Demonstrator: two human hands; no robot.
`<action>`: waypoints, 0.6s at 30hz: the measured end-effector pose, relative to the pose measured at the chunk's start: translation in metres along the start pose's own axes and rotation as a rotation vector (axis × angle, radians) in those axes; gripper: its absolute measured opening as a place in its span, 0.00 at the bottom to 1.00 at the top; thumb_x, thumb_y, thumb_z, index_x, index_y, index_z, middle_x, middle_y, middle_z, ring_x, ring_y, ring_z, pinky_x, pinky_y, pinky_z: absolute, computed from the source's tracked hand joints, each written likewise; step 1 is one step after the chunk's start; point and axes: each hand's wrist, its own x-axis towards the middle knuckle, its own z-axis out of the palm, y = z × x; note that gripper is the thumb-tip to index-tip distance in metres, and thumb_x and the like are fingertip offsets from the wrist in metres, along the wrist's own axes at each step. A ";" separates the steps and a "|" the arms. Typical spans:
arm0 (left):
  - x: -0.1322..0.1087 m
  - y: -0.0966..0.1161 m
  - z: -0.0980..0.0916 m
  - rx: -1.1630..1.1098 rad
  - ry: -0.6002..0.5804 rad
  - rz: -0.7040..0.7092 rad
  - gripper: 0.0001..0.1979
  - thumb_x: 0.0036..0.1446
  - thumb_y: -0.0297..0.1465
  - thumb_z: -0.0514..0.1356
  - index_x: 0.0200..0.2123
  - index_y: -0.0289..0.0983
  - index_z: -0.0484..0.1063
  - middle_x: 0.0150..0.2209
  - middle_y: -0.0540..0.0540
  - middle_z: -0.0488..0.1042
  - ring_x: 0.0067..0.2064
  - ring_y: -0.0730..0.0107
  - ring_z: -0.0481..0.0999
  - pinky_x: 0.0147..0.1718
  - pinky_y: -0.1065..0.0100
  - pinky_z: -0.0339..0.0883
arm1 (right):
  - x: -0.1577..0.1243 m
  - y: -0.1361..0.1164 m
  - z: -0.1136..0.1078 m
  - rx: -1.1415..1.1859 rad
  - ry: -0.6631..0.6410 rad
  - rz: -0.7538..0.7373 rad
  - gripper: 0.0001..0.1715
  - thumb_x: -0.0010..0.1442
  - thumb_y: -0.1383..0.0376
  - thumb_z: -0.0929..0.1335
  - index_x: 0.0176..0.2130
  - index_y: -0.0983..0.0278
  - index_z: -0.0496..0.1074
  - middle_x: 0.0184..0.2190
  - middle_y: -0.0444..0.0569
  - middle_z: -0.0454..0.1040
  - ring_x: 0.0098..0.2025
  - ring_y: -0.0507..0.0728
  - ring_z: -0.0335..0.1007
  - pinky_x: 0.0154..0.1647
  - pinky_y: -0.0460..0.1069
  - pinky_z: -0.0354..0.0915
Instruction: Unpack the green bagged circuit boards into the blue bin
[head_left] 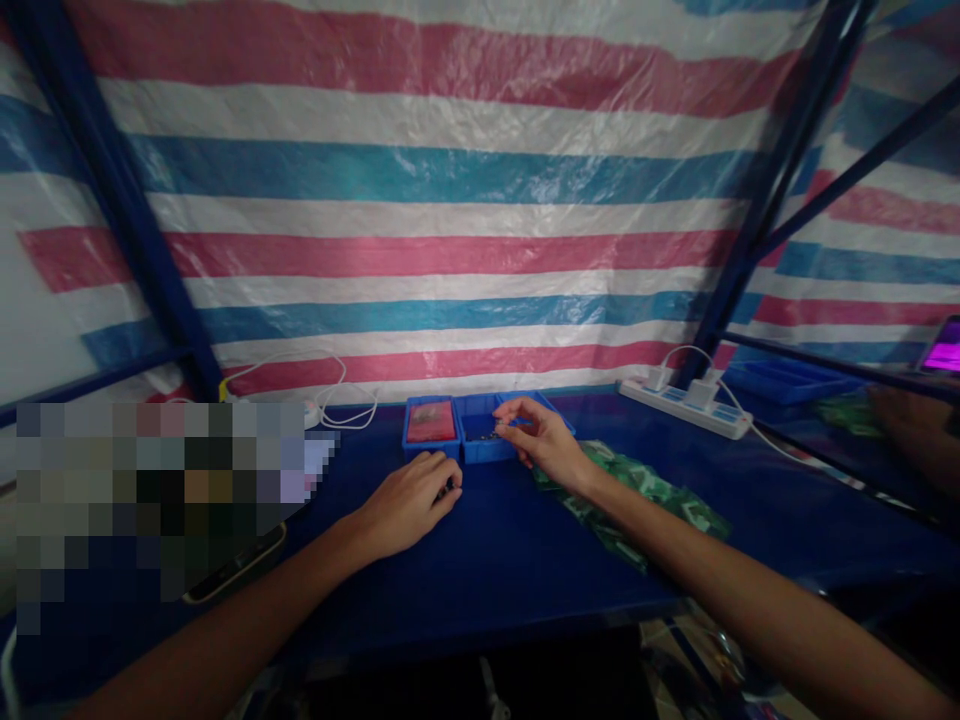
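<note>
My left hand (pixel 412 508) rests low over the blue tabletop, palm down, with the fingers curled in toward the thumb. Something small and dark shows between them, too hidden to name. Over the middle blue bin (pixel 489 452) is my right hand (pixel 546 440), its thumb and index finger drawn close together; anything in the pinch is too small to make out. A few small dark or metallic pieces (pixel 489 435) lie in that bin. To its left, a blue bin (pixel 433 450) holds red flat packets (pixel 431 421). Another blue bin (pixel 566 412) is partly hidden behind my right hand.
Green plastic packets (pixel 637 490) lie heaped under my right forearm. A white power strip (pixel 682 408) with plugs sits at the back right. White cables (pixel 349 405) and a dark phone-like object (pixel 240 565) are on the left. Striped sheeting (pixel 450 250) hangs behind.
</note>
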 end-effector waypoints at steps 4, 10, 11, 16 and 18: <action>0.000 0.000 0.001 0.008 0.001 0.002 0.02 0.71 0.30 0.57 0.43 0.41 0.69 0.41 0.49 0.71 0.46 0.63 0.71 0.45 0.64 0.64 | -0.001 0.003 0.000 -0.267 0.044 -0.174 0.13 0.64 0.57 0.74 0.44 0.61 0.72 0.38 0.45 0.73 0.27 0.50 0.65 0.24 0.45 0.61; 0.000 0.000 0.001 0.024 -0.009 0.007 0.02 0.72 0.30 0.56 0.43 0.41 0.69 0.42 0.49 0.72 0.47 0.62 0.71 0.46 0.63 0.65 | -0.005 -0.004 0.001 -0.322 0.044 -0.180 0.13 0.67 0.54 0.71 0.44 0.60 0.72 0.35 0.45 0.73 0.27 0.52 0.67 0.25 0.46 0.64; 0.000 0.000 0.000 0.022 -0.009 0.009 0.03 0.72 0.30 0.56 0.43 0.41 0.69 0.42 0.49 0.72 0.47 0.62 0.71 0.46 0.63 0.65 | -0.005 -0.004 0.001 -0.293 0.046 -0.148 0.14 0.68 0.53 0.70 0.45 0.60 0.71 0.36 0.45 0.73 0.25 0.51 0.67 0.22 0.46 0.64; -0.001 0.000 0.000 -0.001 -0.012 0.018 0.03 0.72 0.30 0.55 0.44 0.41 0.69 0.43 0.48 0.71 0.47 0.63 0.71 0.47 0.63 0.66 | -0.001 0.003 -0.003 -0.237 0.111 -0.098 0.17 0.68 0.51 0.69 0.49 0.59 0.68 0.38 0.45 0.72 0.23 0.51 0.68 0.17 0.45 0.63; -0.002 0.000 0.000 -0.028 -0.002 0.025 0.03 0.72 0.29 0.55 0.46 0.42 0.68 0.44 0.48 0.71 0.48 0.63 0.72 0.48 0.63 0.66 | 0.002 0.007 -0.005 -0.261 0.120 -0.106 0.14 0.68 0.53 0.69 0.45 0.59 0.67 0.35 0.43 0.72 0.23 0.50 0.67 0.19 0.45 0.63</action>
